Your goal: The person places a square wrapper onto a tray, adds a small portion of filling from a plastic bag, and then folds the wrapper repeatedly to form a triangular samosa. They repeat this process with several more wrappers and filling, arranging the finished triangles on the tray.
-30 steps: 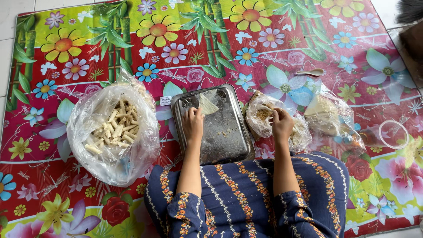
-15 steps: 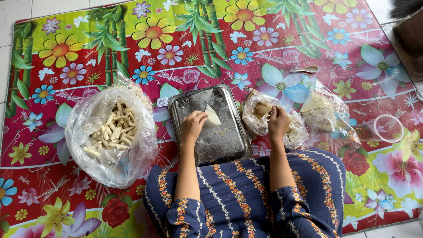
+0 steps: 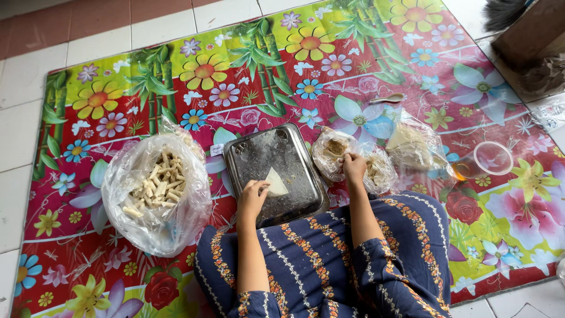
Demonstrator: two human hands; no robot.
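Two hands are seen at work on a flowered mat (image 3: 88, 106): the left hand (image 3: 253, 197) is pressed, fingers together, on a pale triangular wrapper (image 3: 275, 184) lying in a metal tray (image 3: 265, 159); the right hand (image 3: 354, 168) is pinched into a clear filling bag (image 3: 332, 150) at two o'clock. The thin wrapper could be torn by a hard press. A clear bag of pale rolls (image 3: 156, 188) sits at nine o'clock.
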